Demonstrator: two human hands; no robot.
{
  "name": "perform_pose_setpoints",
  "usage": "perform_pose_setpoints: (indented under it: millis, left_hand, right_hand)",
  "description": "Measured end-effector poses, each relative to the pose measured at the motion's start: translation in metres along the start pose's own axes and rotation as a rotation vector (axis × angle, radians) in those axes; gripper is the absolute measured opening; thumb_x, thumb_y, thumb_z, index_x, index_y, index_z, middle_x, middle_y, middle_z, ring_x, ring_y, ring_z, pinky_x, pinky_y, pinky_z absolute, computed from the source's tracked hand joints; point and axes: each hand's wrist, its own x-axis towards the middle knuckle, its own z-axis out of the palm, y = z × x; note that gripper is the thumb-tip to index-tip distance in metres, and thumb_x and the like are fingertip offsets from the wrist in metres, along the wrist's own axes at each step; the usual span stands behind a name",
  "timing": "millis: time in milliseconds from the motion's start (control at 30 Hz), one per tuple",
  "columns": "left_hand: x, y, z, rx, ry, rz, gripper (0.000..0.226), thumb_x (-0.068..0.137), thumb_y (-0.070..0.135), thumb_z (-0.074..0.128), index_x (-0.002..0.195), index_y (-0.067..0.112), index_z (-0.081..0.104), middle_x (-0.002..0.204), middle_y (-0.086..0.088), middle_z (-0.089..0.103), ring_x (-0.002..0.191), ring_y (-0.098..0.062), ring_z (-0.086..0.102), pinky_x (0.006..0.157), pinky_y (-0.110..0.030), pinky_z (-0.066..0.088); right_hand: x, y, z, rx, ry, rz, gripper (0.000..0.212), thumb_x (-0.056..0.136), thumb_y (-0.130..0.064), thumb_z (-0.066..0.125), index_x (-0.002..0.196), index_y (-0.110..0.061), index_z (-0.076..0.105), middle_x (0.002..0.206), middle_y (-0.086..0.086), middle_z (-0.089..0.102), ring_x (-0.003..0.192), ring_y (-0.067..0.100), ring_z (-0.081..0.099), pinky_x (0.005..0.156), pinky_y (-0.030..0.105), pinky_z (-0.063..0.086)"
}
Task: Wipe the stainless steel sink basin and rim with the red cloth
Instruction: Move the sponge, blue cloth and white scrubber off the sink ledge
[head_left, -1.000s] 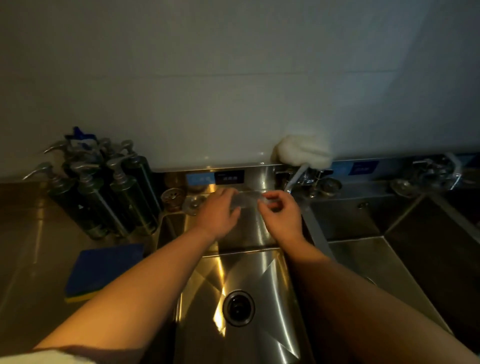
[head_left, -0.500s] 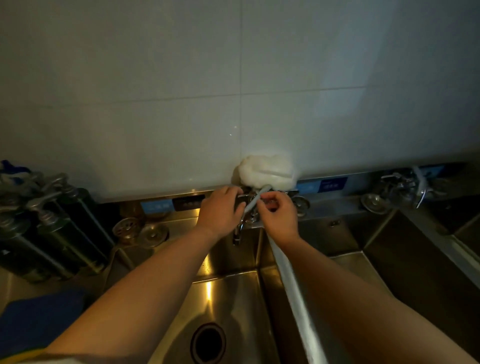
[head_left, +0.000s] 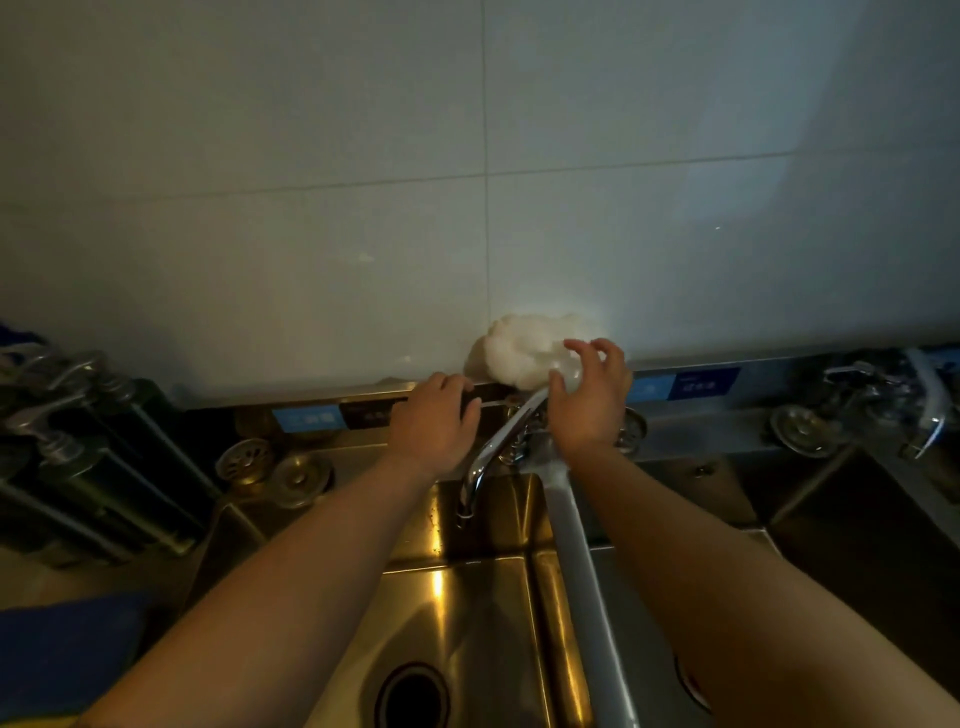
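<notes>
The stainless steel sink basin (head_left: 483, 613) lies below me, its drain (head_left: 413, 696) at the bottom edge. A raised rim (head_left: 576, 551) divides it from the basin on the right. No red cloth is in view. A white crumpled bundle (head_left: 519, 348) sits on the back ledge behind the faucet (head_left: 498, 441). My right hand (head_left: 592, 400) cups this bundle, thumb under it and fingers over it. My left hand (head_left: 434, 421) is at the back ledge left of the faucet base with bent fingers; whether they hold anything is hidden.
Dark pump bottles (head_left: 78, 441) crowd the left counter above a blue sponge (head_left: 62, 654). Two round strainers (head_left: 244, 460) lie on the ledge left of the basin. A second faucet (head_left: 924, 405) stands at the far right over another basin. The tiled wall rises behind.
The view has tilted up toward the wall. My right hand has risen from the faucet base onto the white bundle. My left hand has shifted slightly left along the ledge.
</notes>
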Motion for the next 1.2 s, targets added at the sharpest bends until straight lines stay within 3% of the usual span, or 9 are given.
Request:
perform_pose_setpoints:
  millis: [200,367,567,733,933,1200]
  left_hand:
    - [0.000,-0.011,0.004,-0.024,-0.005,0.006,0.030,0.097,0.034,0.043,0.121,0.020,0.053,0.120,-0.002,0.054,0.111,-0.020,0.052,0.092,-0.043,0.045]
    - [-0.002,-0.019,0.003,-0.008,-0.041,0.003,0.029,0.097,0.035,0.044,0.122,0.023,0.051,0.123,0.001,0.052,0.114,-0.017,0.050,0.096,-0.041,0.044]
    - [-0.019,-0.035,-0.005,-0.002,0.002,-0.031,0.031,0.097,0.035,0.045,0.126,0.024,0.050,0.125,0.003,0.053,0.113,-0.016,0.052,0.096,-0.041,0.043]
    - [-0.034,-0.044,-0.031,-0.092,0.205,0.052,0.027,0.093,0.030,0.053,0.117,0.019,0.056,0.115,0.000,0.055,0.106,-0.018,0.054,0.089,-0.036,0.047]
    - [-0.058,-0.067,-0.065,-0.087,0.365,0.061,0.038,0.088,0.030,0.062,0.122,0.017,0.053,0.123,-0.004,0.051,0.112,-0.023,0.050,0.090,-0.039,0.046]
    - [-0.139,-0.149,-0.089,-0.042,0.298,-0.086,0.043,0.087,0.034,0.060,0.126,0.019,0.050,0.126,-0.004,0.050,0.112,-0.024,0.052,0.089,-0.042,0.047]
  right_hand:
    - [0.016,0.001,0.009,-0.170,-0.117,-0.061,0.047,0.092,-0.025,0.054,0.137,-0.027,0.042,0.148,-0.001,0.034,0.139,0.023,0.020,0.112,0.049,0.023]
    - [0.020,-0.005,0.011,-0.255,-0.070,-0.063,0.036,0.090,-0.014,0.053,0.125,-0.021,0.054,0.134,0.004,0.048,0.129,0.026,0.033,0.105,0.045,0.031]
    - [0.016,-0.019,0.004,-0.220,0.030,-0.084,0.030,0.088,-0.011,0.053,0.117,-0.017,0.058,0.128,0.006,0.051,0.123,0.028,0.038,0.102,0.043,0.036]
    - [-0.002,-0.050,0.004,-0.200,-0.032,-0.248,0.028,0.089,-0.015,0.056,0.116,-0.020,0.059,0.131,0.003,0.049,0.127,0.026,0.035,0.107,0.046,0.031]
    - [-0.049,-0.098,0.023,-0.206,-0.175,-0.414,0.027,0.091,-0.018,0.051,0.116,-0.023,0.060,0.127,0.001,0.053,0.125,0.026,0.036,0.100,0.044,0.029]
    - [-0.142,-0.135,0.075,-0.172,-0.371,-0.436,0.027,0.094,-0.025,0.047,0.118,-0.027,0.060,0.126,0.002,0.053,0.121,0.024,0.038,0.097,0.043,0.032]
